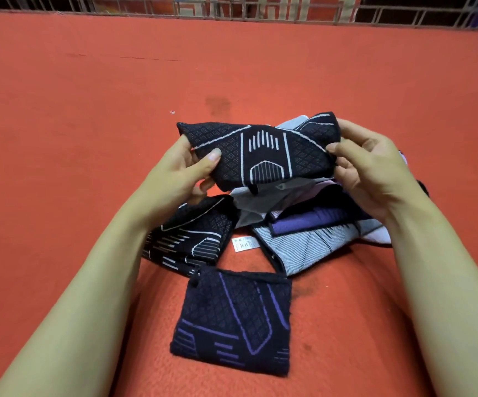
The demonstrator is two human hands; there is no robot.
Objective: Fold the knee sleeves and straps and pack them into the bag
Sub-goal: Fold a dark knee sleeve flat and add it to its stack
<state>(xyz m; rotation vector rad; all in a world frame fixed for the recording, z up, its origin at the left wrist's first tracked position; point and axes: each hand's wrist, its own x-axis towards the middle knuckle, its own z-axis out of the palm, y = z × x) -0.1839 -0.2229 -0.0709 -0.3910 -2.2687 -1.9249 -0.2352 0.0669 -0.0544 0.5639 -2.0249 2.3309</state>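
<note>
Both hands hold one black knee sleeve [260, 151] up above the red surface [88, 138], roughly over its middle. The left hand [186, 170] pinches the sleeve's left end, thumb on top and fingers beneath; the right hand [372, 164] grasps the right end, fingers curled round the edge. So each grip is clenched on the same sleeve. The sleeve is folded into a flattened band, black knit with a fine diamond texture, white outlines and a block of short white bars at its centre.

Beneath the hands lies a loose pile. A second black sleeve with white lines [189, 239] lies crumpled under the left wrist. Right of it sits a heap of grey and purple fabric [312, 233], striped grey with black trim and a purple panel; how many pieces make up that heap cannot be told, since they overlap. A small white tag [245, 244] lies at the heap's near-left edge, its print too small to read.

Nearest the person, towards the near edge of the surface, one black sleeve with purple lines [232, 319] lies folded flat into a neat square, apart from the pile. That makes three dark sleeves counted. A metal grille [260, 10] runs along the far edge.
</note>
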